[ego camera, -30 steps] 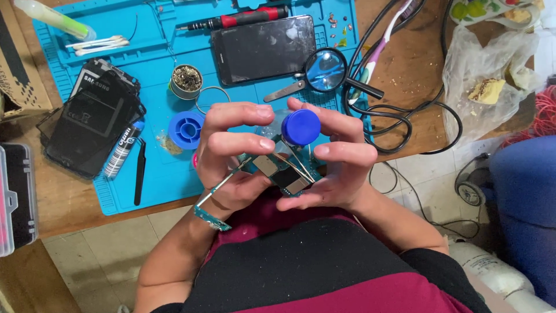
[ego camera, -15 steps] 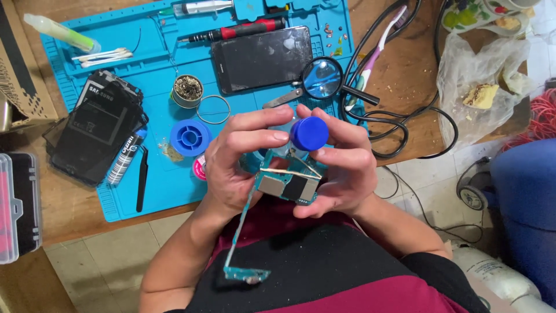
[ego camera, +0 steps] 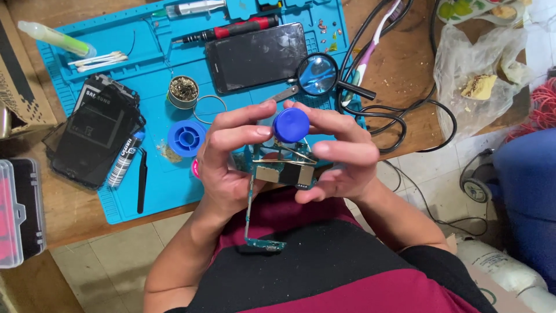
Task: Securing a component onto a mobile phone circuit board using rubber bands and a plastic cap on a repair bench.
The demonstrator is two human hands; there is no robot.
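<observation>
Both hands hold a phone board (ego camera: 284,173) above the lap, just off the counter (ego camera: 405,75) edge, close to the eyes for inspection. The left hand (ego camera: 229,156) pinches its left side; the right hand (ego camera: 339,153) grips the other, fingers (ego camera: 341,152) curled, with a blue cap (ego camera: 291,124) perched on top. Tools lie on the blue mat (ego camera: 168,174).

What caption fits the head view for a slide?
Two hands, left hand and right hand, hold a circuit board and blue cap above a blue mat.
</observation>
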